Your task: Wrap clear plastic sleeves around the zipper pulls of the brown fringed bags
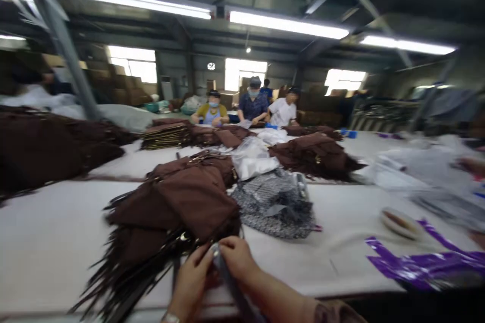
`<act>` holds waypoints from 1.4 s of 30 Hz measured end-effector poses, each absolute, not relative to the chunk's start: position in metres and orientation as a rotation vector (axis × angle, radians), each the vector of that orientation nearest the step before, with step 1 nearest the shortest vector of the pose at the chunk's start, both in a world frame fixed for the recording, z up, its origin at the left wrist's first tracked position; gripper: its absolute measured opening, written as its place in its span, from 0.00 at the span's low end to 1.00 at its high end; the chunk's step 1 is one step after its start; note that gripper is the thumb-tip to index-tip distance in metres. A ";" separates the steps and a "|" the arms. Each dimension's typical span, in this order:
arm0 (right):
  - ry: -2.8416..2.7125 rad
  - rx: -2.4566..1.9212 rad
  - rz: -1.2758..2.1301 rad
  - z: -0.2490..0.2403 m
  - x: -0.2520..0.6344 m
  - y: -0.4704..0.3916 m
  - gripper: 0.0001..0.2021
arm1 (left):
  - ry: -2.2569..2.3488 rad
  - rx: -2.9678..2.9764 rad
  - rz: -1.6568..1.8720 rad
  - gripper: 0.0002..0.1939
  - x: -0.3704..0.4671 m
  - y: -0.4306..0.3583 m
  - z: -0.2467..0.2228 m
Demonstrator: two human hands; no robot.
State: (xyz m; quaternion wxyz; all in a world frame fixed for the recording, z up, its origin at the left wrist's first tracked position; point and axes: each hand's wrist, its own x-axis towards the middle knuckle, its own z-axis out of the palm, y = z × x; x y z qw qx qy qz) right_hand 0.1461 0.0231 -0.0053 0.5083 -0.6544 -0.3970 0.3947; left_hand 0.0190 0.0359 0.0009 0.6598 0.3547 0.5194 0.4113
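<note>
Motion blur softens the near field; the dark strap is cut off by the lower edge, and what lies below the hands is hard to make out; a pale metallic piece at the strap's upper end is too blurred to identify; the left wrist is cropped at a light-coloured band, and the right forearm ends in a patterned brown sleeve; the lower bags of the brown bag pile are hidden by those on top, and the contents of the grey mesh bundle cannot be told; at the right, purple plastic runs out of view. The left hand and right hand are close together, fingertips nearly meeting, both pinching the strap's upper end; the strap runs down between them, toward the wearer; the brown bag pile lies on the white table just beyond the fingertips, its dark fringe spreading to the left of the left hand; the mesh bundle lies beyond the right hand, apart from it.
</note>
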 end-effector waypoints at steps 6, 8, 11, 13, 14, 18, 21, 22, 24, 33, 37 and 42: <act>-0.909 -1.476 1.178 -0.015 0.144 0.022 0.17 | 1.037 0.809 0.944 0.23 0.017 0.026 0.004; -0.882 -1.467 1.178 -0.016 0.143 0.021 0.18 | 1.022 0.830 0.939 0.24 0.016 0.022 0.006; -0.847 -1.462 1.143 -0.013 0.140 0.022 0.19 | 1.020 0.847 0.935 0.25 0.013 0.018 0.007; -0.828 -1.457 1.123 -0.010 0.137 0.024 0.21 | 1.003 0.830 0.944 0.24 0.012 0.018 0.006; -0.822 -1.452 1.118 -0.008 0.136 0.024 0.22 | 0.994 0.805 0.957 0.23 0.012 0.019 0.004; -0.819 -1.412 1.142 -0.003 0.133 0.015 0.26 | 0.967 0.651 1.044 0.19 0.016 0.026 -0.004; -0.790 -1.377 1.239 -0.001 0.134 -0.005 0.25 | 0.961 0.550 1.106 0.18 0.021 0.030 -0.009; -0.774 -1.352 1.323 0.000 0.135 -0.013 0.24 | 0.954 0.537 1.122 0.17 0.022 0.030 -0.010; -0.766 -1.302 1.513 0.004 0.134 -0.028 0.23 | 0.946 0.536 1.142 0.16 0.024 0.030 -0.011; -1.045 -1.537 1.290 0.019 0.123 -0.040 0.12 | 0.915 0.405 1.280 0.14 0.030 0.031 -0.010; -0.983 -1.493 1.355 0.012 0.123 -0.034 0.11 | 0.868 0.382 1.254 0.12 0.027 0.029 -0.011; -0.959 -1.467 1.389 0.002 0.124 -0.026 0.12 | 0.861 0.372 1.226 0.10 0.020 0.025 -0.011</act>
